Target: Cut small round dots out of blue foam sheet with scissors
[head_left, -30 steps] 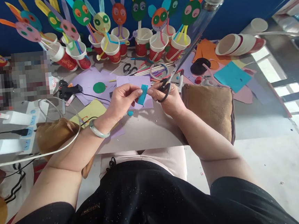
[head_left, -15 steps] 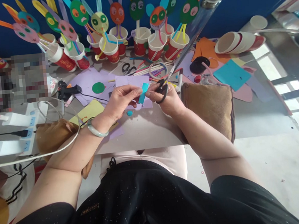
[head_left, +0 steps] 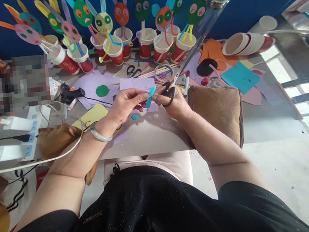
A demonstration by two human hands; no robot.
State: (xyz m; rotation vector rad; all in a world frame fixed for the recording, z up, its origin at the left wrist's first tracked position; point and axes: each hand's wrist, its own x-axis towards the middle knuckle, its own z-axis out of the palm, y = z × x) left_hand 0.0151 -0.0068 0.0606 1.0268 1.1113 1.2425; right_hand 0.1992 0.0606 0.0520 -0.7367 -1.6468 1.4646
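Note:
Between my two hands is a small strip of blue paper [head_left: 151, 93]. My left hand [head_left: 127, 103] pinches its left side between thumb and fingers. The fingertips of my right hand [head_left: 176, 103] touch the strip's right edge, while black-handled scissors [head_left: 170, 93] hang in that same hand, blades pointing up and away. Beneath the hands lies a sheet of purple paper [head_left: 132, 84]. A small blue paper piece [head_left: 134, 117] rests on the table [head_left: 151, 138] just in front of it.
Paper cups [head_left: 115, 54] with paper animal heads on sticks line the back. A brown cushion [head_left: 215, 114] sits by my right forearm. At left are a power strip [head_left: 32, 137] and cables. Coloured paper [head_left: 240, 77] and stacked cups [head_left: 241, 44] lie at right.
The blue paper strip has turned slightly in my fingers and now looks narrower. The scissors have shifted a little within my right hand.

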